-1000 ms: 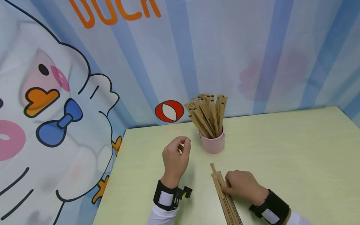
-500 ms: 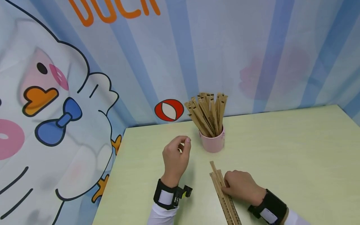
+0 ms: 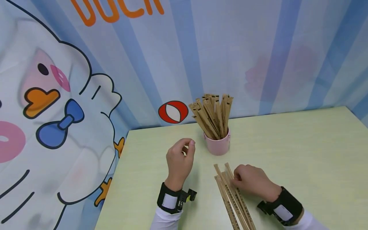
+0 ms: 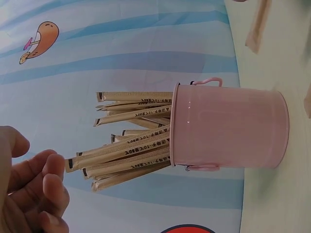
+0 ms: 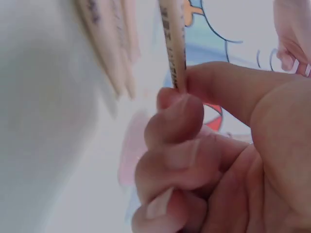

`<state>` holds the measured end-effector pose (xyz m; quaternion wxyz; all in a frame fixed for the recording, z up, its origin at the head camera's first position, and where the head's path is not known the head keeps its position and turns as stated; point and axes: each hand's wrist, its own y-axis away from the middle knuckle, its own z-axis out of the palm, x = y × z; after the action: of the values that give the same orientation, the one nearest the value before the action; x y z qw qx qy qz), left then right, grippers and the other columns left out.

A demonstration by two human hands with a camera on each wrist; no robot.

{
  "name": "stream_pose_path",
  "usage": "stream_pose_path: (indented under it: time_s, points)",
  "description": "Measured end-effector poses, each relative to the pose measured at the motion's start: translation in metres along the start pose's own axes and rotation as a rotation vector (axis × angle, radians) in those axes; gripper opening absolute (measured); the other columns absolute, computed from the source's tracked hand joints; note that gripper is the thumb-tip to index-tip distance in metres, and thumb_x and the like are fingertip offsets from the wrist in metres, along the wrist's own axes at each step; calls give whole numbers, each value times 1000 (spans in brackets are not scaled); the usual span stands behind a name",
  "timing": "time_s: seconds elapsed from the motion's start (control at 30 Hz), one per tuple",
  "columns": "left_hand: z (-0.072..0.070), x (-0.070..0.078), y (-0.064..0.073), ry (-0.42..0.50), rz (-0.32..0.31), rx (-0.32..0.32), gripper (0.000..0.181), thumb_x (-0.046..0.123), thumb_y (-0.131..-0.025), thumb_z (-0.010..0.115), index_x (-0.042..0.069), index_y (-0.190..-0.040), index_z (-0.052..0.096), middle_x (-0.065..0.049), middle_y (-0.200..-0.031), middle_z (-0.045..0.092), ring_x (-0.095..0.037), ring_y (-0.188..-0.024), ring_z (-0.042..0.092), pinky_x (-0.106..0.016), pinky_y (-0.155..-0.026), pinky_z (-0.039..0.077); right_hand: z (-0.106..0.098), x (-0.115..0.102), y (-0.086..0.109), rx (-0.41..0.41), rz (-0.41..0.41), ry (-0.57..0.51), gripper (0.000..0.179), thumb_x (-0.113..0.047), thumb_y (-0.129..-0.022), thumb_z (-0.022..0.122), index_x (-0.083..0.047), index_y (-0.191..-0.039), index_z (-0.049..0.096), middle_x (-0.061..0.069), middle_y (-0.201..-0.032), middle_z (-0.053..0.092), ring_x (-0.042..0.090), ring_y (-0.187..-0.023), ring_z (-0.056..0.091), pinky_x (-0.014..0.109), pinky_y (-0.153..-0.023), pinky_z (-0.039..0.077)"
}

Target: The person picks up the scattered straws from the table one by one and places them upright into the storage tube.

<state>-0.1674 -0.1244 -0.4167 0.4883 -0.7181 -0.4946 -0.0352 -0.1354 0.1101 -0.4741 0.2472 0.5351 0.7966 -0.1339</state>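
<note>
My right hand (image 3: 256,181) pinches one paper-wrapped straw (image 5: 173,43) between thumb and index fingertip, lifted off the table in the right wrist view. Several other wrapped straws (image 3: 226,199) lie side by side just left of it, running off the near edge of the head view. My left hand (image 3: 179,163) hovers left of the pink bucket (image 3: 218,147), fingers loosely bent and holding nothing. Printed brown wrapped straws (image 4: 124,149) stand fanned out in that bucket. In the left wrist view, the left fingertips (image 4: 54,191) appear close to the straw ends.
A pale yellow table (image 3: 302,153) lies under everything. Behind it hangs a blue striped backdrop (image 3: 224,48) with a printed cartoon duck at the left. Each wrist wears a black strap (image 3: 169,198) with a small camera.
My right hand has shifted slightly up and right, drawing one straw apart from the loose ones. My left hand and the bucket stay where they were.
</note>
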Motion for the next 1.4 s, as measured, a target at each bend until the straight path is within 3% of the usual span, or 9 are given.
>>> stream_pose_path:
  time_s: [0.33, 0.63, 0.83, 0.97, 1.1, 1.4]
  points:
    - [-6, -2, -2, -8, 13, 21, 21, 21, -95, 55, 7, -89, 69, -3, -77, 69, -10, -59, 53, -26, -54, 47, -52, -20, -18, 204, -120, -73, 25, -20, -90, 60, -17, -66, 57, -5, -56, 48, 10, -47, 40, 24, -45, 32]
    - [-7, -3, -3, 1, 4, 30, 21, 21, -95, 55, 6, -90, 69, -3, -77, 68, -10, -60, 52, -25, -54, 47, -116, -41, -43, 718, -358, -96, 11, -14, -92, 61, -8, -84, 63, 0, -64, 55, 9, -52, 43, 27, -49, 34]
    - [-7, -5, -3, 2, -1, 26, 21, 21, -95, 55, 6, -90, 69, -3, -77, 68, -10, -60, 52, -23, -55, 46, -135, -54, -56, 950, -483, -141, 7, -6, -88, 64, 1, -90, 64, 9, -70, 62, 14, -57, 56, 28, -53, 42]
    - [-7, -5, -3, 9, -1, 29, 21, 22, -95, 55, 6, -90, 69, -3, -77, 68, -10, -60, 52, -25, -55, 47, -134, -55, -64, 1017, -522, -152, 6, -3, -86, 66, 2, -89, 66, 12, -73, 65, 19, -58, 59, 31, -53, 44]
    - [-7, -5, -2, 19, 2, 31, 21, 21, -96, 55, 6, -89, 69, -3, -76, 68, -10, -60, 52, -30, -54, 48, -128, -50, -74, 1034, -530, -145, 7, -3, -85, 67, 2, -89, 66, 14, -73, 65, 20, -57, 60, 33, -52, 46]
    - [-8, -6, -1, 15, 3, 29, 21, 21, -95, 56, 6, -90, 69, -2, -76, 68, -10, -59, 51, -23, -54, 46, -110, -36, -93, 946, -476, -61, 9, -7, -86, 67, 0, -91, 65, 12, -77, 65, 19, -55, 59, 33, -50, 46]
